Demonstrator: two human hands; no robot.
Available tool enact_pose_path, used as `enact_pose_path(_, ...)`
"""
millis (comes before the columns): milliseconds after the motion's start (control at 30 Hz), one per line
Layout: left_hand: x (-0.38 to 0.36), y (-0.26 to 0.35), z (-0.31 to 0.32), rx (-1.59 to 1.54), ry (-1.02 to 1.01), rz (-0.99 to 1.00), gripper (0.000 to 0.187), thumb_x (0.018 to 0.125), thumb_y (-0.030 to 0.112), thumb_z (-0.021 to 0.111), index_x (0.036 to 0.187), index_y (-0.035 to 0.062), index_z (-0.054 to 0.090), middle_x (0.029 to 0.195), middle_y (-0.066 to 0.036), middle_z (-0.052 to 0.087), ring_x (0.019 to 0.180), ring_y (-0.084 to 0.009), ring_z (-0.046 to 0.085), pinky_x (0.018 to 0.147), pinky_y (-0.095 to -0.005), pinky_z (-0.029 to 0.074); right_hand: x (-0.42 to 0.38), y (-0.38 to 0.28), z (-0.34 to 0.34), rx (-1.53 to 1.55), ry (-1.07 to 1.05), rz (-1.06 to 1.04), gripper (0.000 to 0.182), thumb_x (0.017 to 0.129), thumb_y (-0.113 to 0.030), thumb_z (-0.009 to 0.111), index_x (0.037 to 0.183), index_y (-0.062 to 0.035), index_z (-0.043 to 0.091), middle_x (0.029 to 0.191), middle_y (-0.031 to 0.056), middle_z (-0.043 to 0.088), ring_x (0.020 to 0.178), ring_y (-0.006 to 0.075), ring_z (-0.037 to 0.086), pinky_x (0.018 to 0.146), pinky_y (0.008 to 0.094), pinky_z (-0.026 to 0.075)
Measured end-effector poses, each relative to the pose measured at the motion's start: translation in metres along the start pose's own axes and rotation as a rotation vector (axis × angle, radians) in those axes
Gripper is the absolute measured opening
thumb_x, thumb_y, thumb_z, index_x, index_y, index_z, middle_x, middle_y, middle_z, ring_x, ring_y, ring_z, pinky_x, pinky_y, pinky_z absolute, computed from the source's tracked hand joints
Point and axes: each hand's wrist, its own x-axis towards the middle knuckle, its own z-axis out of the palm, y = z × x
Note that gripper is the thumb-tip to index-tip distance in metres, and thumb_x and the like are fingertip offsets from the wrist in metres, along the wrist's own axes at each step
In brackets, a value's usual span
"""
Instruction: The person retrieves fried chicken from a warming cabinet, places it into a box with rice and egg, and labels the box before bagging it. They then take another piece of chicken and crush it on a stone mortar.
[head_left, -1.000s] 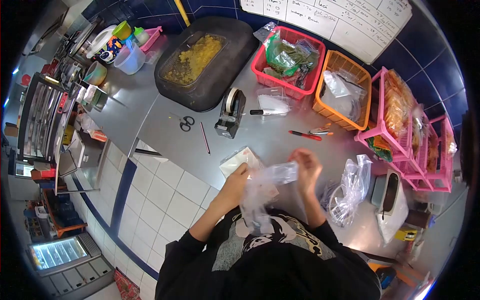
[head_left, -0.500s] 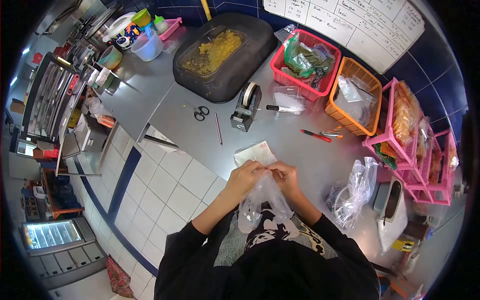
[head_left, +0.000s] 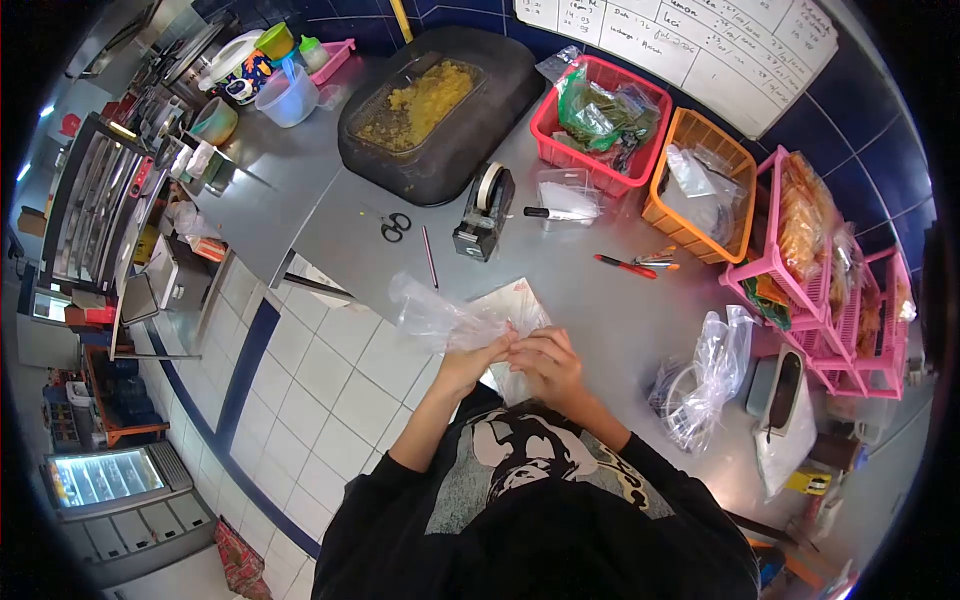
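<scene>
A clear plastic bag point(head_left: 432, 318) is gathered between my two hands, its loose end spreading to the left over the counter edge. My left hand point(head_left: 472, 368) is closed on the bunched plastic. Fingers curled, my right hand point(head_left: 550, 368) meets the left at the gathered part and pinches the bag there; the exact grip is partly hidden. Beneath and just beyond the hands lies a white sheet or packet point(head_left: 518, 295) with faint marks. A pencil point(head_left: 430, 257) and a black tape dispenser point(head_left: 484, 215) are on the counter ahead of them.
Scissors point(head_left: 396, 227), a black marker point(head_left: 548, 213) and a red pen point(head_left: 626, 266) lie farther out. A red basket point(head_left: 545, 140), an orange basket point(head_left: 690, 230) and a pink rack point(head_left: 785, 290) line the right. A dark tray point(head_left: 400, 180) holds yellow food. Plastic bags point(head_left: 705, 395) sit at right.
The plastic bag, hanging down toward my chest before, now extends out to the left. My hands have turned and moved slightly toward me, uncovering more of the white sheet.
</scene>
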Motion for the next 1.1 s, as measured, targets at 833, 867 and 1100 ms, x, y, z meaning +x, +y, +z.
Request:
enact_pose_path(833,-0.004,-0.031,0.013,0.451,0.218,0.354,0.02,0.082,0.024,0.064,0.088,0.0043,0.063,0.088,-0.003,0.064,0.078,-0.0129,0.06,0.063,-0.0295,0.046,0.0,0.0,0.021,0.665,0.246,0.928,0.01,0.081,-0.002,0.061,0.073,-0.0036,0.055,0.065,-0.0004,0.061,0.058,0.0012,0.05,0.053,0.0162,0.035)
enact_pose_path(867,-0.005,-0.025,0.016,0.513,0.211,0.398,0.02,0.081,0.025,0.062,0.086,0.0051,0.063,0.087,-0.003,0.064,0.08,-0.0142,0.06,0.062,-0.0308,0.045,0.003,-0.002,0.021,0.702,0.287,0.928,0.008,0.081,-0.002,0.061,0.075,-0.0031,0.056,0.065,-0.0003,0.061,0.057,0.0018,0.051,0.054,0.0167,0.037)
enact_pose_path(1100,0.004,-0.036,-0.002,0.686,0.072,0.807,0.012,0.077,0.006,0.057,0.088,0.0062,0.062,0.09,-0.006,0.064,0.083,-0.0224,0.061,0.074,-0.0297,0.049,0.01,-0.003,0.009,0.618,0.208,0.976,0.006,0.08,-0.003,0.063,0.083,-0.0018,0.058,0.081,0.0042,0.06,0.077,0.0071,0.054,0.059,0.0199,0.04)
